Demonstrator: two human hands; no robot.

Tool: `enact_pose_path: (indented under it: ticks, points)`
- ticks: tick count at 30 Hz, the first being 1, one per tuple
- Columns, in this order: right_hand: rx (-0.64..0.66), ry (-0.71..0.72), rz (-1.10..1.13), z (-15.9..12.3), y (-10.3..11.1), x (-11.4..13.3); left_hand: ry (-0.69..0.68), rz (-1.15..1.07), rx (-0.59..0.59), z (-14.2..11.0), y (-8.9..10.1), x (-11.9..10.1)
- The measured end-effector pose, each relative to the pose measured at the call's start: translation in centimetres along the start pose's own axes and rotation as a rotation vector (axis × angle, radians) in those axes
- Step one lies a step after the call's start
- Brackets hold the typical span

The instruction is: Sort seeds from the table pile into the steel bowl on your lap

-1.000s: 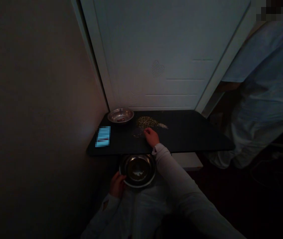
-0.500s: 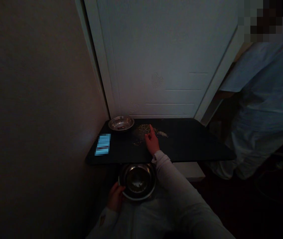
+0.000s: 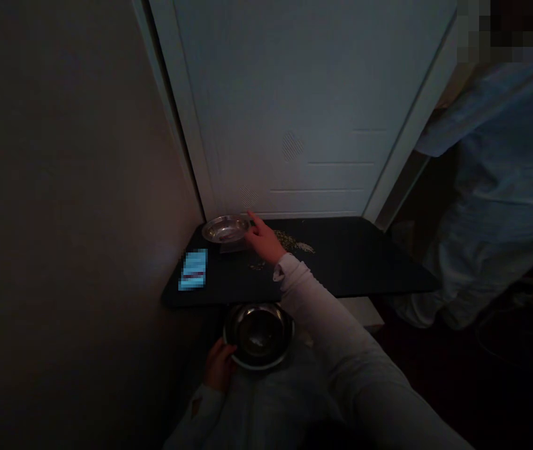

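Observation:
At the table's near edge, in the lower middle of the head view, my left hand (image 3: pixel 219 364) is closed on the left rim of a deep metal bowl (image 3: pixel 261 361). The bowl's inside is dark and shiny. Over the table, my right hand (image 3: pixel 264 239) is at the right rim of a shallow metal dish (image 3: pixel 225 229). Its index finger stretches out and its thumb is apart; whether they touch the rim I cannot tell. Small greenish seeds or grains (image 3: pixel 288 240) lie beside this hand, with a pale pile (image 3: pixel 305 248) to their right. Part of the seeds is hidden behind my hand.
The dark table (image 3: pixel 365 269) stands against a white door (image 3: pixel 323 106). A lit, blurred-out phone-like screen (image 3: pixel 194 270) lies on its left end. A wall (image 3: pixel 69 187) closes the left side. A person in light clothes (image 3: pixel 505 169) stands at the right.
My right hand has moved left from above the seeds to the shallow dish's right rim. My left hand keeps its hold on the bowl. The view has shifted slightly.

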State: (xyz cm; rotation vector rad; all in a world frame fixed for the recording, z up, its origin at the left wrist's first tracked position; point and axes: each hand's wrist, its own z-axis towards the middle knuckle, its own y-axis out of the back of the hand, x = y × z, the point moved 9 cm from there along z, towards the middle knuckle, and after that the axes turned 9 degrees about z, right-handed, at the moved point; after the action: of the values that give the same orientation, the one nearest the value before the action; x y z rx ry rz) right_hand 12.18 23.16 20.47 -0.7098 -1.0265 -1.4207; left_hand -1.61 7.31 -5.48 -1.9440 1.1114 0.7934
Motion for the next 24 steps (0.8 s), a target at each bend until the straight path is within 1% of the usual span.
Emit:
enact_pose_path:
  ticks: [4, 7, 9, 11, 12, 16, 21, 24]
  points:
    - [-0.117, -0.083, 0.061, -2.9, 3.4, -4.9, -0.020, -0.015, 0.013, 0.0, 0.0, 0.0]
    - [-0.267, -0.211, 0.050, -5.4, 6.2, -8.9, 0.003, -0.001, -0.012, -0.2, 0.1, 0.1]
    - [-0.348, -0.256, 0.046, -6.8, 7.5, -10.5, 0.012, -0.002, -0.031, -0.4, 0.2, 0.1]
    - [-0.386, -0.245, 0.027, -7.4, 8.0, -11.0, 0.008, -0.005, -0.031, -0.6, 0.0, -0.1]
    - [-0.384, -0.230, 0.008, -7.4, 8.0, -11.0, 0.004, -0.003, -0.024, -0.7, -0.1, -0.2]
    - [-0.315, -0.183, -0.109, -7.0, 7.3, -10.5, 0.003, 0.005, -0.021, -0.8, -0.3, -0.5]
    - [-0.289, -0.175, -0.264, -7.0, 7.1, -10.0, -0.002, 0.008, 0.001, -0.5, -0.5, -0.5]
    - [-0.269, -0.179, -0.289, -6.9, 7.0, -10.1, -0.003, 0.009, -0.010, -0.4, -0.4, -0.5]
